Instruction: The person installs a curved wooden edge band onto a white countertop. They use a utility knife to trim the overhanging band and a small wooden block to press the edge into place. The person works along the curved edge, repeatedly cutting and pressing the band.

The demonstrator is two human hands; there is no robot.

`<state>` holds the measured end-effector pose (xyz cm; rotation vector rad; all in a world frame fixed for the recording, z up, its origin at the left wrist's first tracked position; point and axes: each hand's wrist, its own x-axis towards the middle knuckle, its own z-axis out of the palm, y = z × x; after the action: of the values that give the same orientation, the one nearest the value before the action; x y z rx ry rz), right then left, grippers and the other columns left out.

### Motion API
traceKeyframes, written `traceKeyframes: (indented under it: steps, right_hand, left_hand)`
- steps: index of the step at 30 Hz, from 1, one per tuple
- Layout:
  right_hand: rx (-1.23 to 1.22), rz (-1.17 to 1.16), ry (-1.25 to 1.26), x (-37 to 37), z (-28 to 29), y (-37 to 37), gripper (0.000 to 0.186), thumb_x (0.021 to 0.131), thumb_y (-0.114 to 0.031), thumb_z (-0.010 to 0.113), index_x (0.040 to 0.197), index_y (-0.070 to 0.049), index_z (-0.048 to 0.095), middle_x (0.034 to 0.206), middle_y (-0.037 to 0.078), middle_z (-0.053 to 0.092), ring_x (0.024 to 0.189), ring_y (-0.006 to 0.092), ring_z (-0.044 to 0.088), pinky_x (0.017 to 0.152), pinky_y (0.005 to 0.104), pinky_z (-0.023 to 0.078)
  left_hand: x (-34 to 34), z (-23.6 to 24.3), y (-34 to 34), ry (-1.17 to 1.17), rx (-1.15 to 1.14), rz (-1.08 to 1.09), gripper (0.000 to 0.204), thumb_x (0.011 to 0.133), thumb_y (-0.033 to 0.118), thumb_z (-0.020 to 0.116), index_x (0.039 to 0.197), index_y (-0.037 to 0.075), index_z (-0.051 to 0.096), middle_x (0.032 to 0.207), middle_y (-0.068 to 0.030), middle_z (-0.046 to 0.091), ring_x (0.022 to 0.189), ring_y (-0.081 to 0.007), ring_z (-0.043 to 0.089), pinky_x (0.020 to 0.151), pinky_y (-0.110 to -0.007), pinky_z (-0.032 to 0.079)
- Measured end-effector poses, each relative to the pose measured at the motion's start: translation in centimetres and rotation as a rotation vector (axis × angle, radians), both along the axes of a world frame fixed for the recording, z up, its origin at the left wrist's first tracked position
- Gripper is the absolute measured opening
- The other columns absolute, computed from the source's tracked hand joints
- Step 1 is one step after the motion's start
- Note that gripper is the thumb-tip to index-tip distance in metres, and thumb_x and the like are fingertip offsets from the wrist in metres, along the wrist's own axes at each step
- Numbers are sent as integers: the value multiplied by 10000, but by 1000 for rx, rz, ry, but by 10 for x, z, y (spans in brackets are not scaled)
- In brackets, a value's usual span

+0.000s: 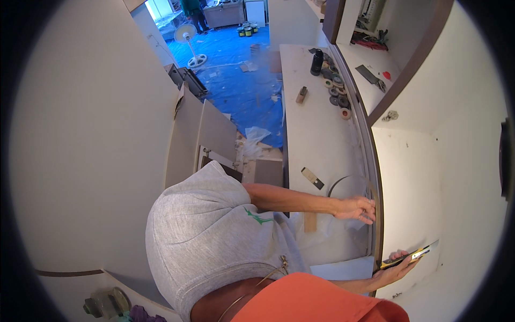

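My left hand [355, 209] is closed at the cabinet's dark front edge [379, 231], beside a thin curved dark strip [340, 179]; what its fingers hold is unclear. My right hand [397, 272], lower down inside the white cabinet [407, 177], grips a yellow-and-black utility knife [418, 255]. On the long pale worktop [302, 134] lie a small flat tool [312, 177], a wooden piece [310, 221] and some crumpled clear plastic.
Beyond lie several tape rolls [338, 91], a black bottle [316, 63] and a small block [301, 94]. Leaning panels [214, 129] border a blue floor sheet [225, 70] with a white fan [185, 33]; another person [194, 13] stands far back. A shelf [365, 59] holds tools.
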<state>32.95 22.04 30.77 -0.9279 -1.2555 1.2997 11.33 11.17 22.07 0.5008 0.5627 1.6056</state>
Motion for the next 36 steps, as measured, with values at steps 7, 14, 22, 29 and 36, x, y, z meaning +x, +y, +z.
traceKeyframes:
  steps: [7, 14, 22, 29, 36]
  right_hand:
    - [14, -84, -29, -4, -2, 1, 546, 1083, -279, 537, 1535, -11, 385, 933, 66, 558, 708, 114, 464, 615, 275, 418]
    - [-13, -74, -29, 1, -9, 8, 567, 1077, -279, 548, 1550, -22, 369, 941, 64, 570, 707, 119, 467, 610, 278, 416]
    - [24, 30, -26, 2, -12, 24, 411, 1053, -358, 575, 1319, -72, 446, 852, 44, 516, 684, 120, 470, 570, 248, 408]
    - [140, -74, -35, -14, -3, 6, 540, 1029, -390, 595, 1410, -39, 442, 828, 79, 532, 663, 151, 481, 564, 284, 412]
    - [216, -110, -24, -22, -1, -6, 671, 1005, -422, 615, 1500, -5, 437, 804, 114, 548, 642, 181, 491, 558, 319, 417]
  left_hand:
    - [-26, -22, -21, 49, -140, -103, 478, 1017, 208, 549, 1421, -29, 453, 1291, -148, 609, 1233, -267, 610, 1058, -395, 503]
    - [-141, -30, -97, 312, -116, 89, 642, 991, 313, 665, 1502, 24, 406, 1368, -180, 601, 1262, -278, 599, 1082, -394, 484]
    - [-473, 63, -272, 1304, -299, 1289, 355, 1018, 228, 575, 1349, 102, 591, 1254, -128, 676, 1091, -246, 676, 1103, -441, 464]
    - [-605, 197, -402, 1278, -437, 1547, 626, 1019, 191, 553, 1534, -3, 254, 1166, -160, 724, 1013, -259, 728, 967, -384, 554]
    - [-684, 228, -446, 1868, -1363, 1006, 226, 985, 270, 638, 1017, 54, 694, 877, -60, 715, 774, -134, 665, 691, -343, 545]
